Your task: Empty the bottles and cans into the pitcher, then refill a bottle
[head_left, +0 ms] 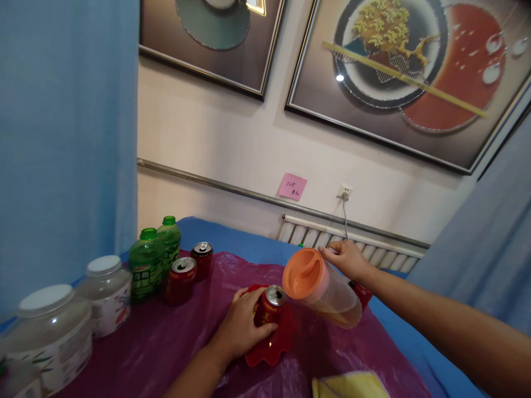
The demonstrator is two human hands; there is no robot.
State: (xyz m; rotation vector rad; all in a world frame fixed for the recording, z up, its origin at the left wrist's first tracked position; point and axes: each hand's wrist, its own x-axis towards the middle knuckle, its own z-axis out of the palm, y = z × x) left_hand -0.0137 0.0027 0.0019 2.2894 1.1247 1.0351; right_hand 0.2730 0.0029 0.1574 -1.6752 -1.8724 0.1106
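Left fingers [265, 331]: closed round the can [267, 313], which is over the red dish [263, 357].
Right fingers [327, 254]: holding the jug [332, 294] near its top; any handle is hidden.
Jug: tilted, orange lid [303, 273] just beside the can's top.
Can: opened, so that step looks done.
Liquid [343, 317]: some remains in the jug, so work looks unfinished; no stream shows, can's level hidden.

Can [267, 310] left of pitcher [326, 293]
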